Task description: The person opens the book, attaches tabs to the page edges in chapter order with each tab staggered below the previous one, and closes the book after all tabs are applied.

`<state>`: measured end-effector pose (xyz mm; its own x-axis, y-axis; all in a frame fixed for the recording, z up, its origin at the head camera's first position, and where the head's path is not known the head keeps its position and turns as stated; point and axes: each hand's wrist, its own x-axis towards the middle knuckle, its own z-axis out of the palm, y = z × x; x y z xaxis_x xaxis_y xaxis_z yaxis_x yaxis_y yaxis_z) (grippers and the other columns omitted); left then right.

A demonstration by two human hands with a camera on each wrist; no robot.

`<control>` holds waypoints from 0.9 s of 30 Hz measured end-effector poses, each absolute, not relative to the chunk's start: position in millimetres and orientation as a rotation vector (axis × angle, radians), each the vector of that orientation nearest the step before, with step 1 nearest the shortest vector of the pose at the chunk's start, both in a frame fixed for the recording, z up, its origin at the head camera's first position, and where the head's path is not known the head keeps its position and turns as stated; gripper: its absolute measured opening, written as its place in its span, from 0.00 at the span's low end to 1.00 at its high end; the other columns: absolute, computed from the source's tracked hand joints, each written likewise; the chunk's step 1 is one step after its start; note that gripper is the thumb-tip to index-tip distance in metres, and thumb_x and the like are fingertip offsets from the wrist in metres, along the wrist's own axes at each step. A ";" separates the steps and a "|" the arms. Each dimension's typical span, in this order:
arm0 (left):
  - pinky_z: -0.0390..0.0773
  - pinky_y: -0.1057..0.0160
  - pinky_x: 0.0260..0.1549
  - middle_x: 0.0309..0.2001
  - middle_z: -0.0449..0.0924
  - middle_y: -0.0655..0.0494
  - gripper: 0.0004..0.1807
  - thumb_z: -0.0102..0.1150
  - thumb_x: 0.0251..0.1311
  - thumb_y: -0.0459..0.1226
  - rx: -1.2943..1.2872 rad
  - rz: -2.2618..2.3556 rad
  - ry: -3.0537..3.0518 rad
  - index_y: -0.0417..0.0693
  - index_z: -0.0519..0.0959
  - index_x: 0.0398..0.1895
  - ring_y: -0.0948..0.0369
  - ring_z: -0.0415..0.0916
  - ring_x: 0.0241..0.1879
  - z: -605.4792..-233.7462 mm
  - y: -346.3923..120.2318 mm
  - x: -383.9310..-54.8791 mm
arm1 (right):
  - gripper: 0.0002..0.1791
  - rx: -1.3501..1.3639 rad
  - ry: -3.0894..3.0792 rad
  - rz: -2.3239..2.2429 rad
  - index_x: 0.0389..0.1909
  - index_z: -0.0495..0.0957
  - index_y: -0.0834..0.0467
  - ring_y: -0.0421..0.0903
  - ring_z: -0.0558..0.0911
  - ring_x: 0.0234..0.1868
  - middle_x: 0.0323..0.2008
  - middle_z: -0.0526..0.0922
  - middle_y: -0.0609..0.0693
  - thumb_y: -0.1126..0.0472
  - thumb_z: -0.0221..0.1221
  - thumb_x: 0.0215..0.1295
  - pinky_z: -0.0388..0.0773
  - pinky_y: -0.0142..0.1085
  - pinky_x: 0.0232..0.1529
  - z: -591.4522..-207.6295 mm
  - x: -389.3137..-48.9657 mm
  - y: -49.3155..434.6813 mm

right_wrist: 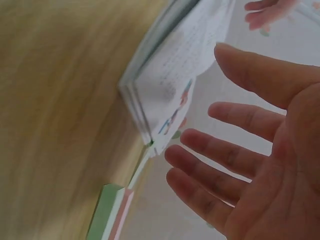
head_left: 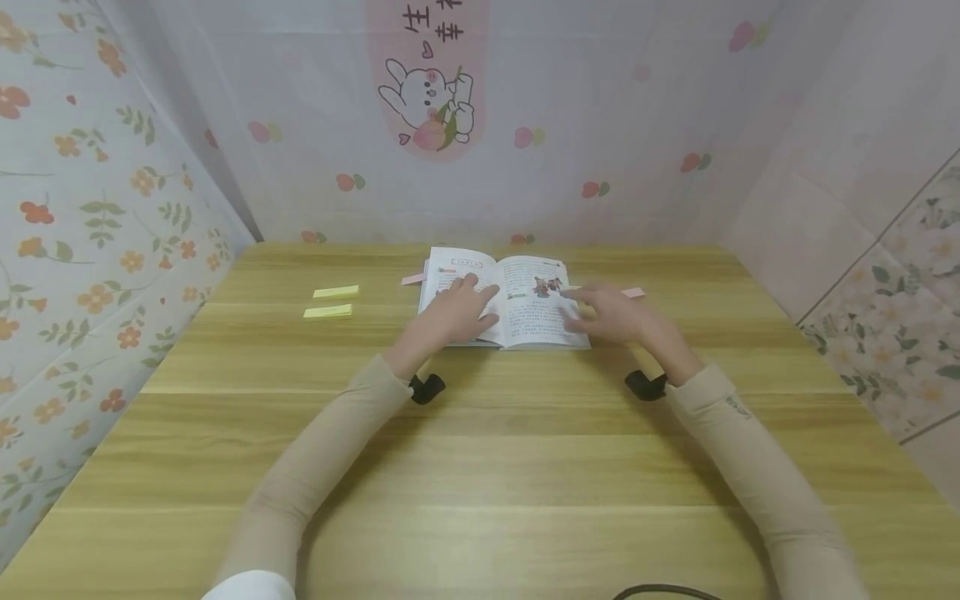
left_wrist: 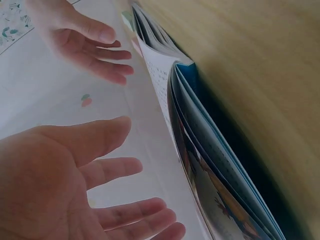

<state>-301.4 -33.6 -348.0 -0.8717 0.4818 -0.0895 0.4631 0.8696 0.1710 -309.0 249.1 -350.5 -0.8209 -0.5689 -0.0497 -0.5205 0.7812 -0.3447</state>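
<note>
An open book (head_left: 536, 321) with printed text and a small colour picture lies near the table's far edge. Over its left page is my left hand (head_left: 456, 310), fingers spread and relaxed; the left wrist view shows this hand (left_wrist: 90, 185) holding nothing. My right hand (head_left: 611, 312) is at the book's right edge, its fingertips overlapping the page in the head view. Seen from the right wrist, that hand (right_wrist: 265, 155) has loosely extended fingers and nothing in its grasp. A pink strip (head_left: 412, 279) sticks out from the book's left side.
Two yellow sticky-note strips (head_left: 336, 292) lie left of the book. Beyond the right hand is a pink strip (head_left: 633, 292); in the right wrist view a green, white and pink block (right_wrist: 106, 210) stands there. A dark cable (head_left: 663, 588) curves at the near edge. Patterned curtains (head_left: 300, 150) surround the table.
</note>
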 end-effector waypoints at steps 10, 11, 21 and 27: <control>0.68 0.44 0.64 0.70 0.60 0.34 0.33 0.49 0.75 0.49 0.719 0.187 2.889 0.47 0.61 0.78 0.42 0.61 0.67 -356.2 -50.7 -293.9 | 0.33 -0.948 2.792 -0.463 0.64 0.71 0.70 0.59 0.74 0.53 0.59 0.76 0.65 0.55 0.68 0.65 0.71 0.53 0.58 -368.3 -303.7 253.3; 0.69 0.44 0.63 0.70 0.60 0.34 0.33 0.49 0.75 0.49 0.714 0.192 2.880 0.47 0.61 0.78 0.42 0.61 0.66 -357.6 -52.8 -293.5 | 0.31 -0.966 2.793 -0.463 0.62 0.72 0.69 0.58 0.74 0.50 0.58 0.77 0.65 0.55 0.69 0.65 0.72 0.52 0.55 -369.7 -303.2 253.3; 0.72 0.42 0.59 0.66 0.61 0.30 0.29 0.48 0.76 0.48 0.708 0.256 2.766 0.45 0.63 0.74 0.42 0.63 0.62 -367.0 -68.9 -291.2 | 0.43 -0.910 2.789 -0.344 0.73 0.61 0.70 0.69 0.60 0.72 0.71 0.60 0.73 0.49 0.65 0.67 0.57 0.58 0.72 -375.1 -301.7 253.2; 0.70 0.39 0.61 0.69 0.58 0.29 0.32 0.48 0.75 0.48 0.707 0.260 2.725 0.44 0.60 0.76 0.40 0.61 0.65 -370.6 -70.5 -290.9 | 0.42 -0.910 2.785 -0.331 0.72 0.62 0.71 0.69 0.60 0.72 0.71 0.61 0.73 0.51 0.65 0.67 0.58 0.58 0.71 -376.8 -302.3 251.3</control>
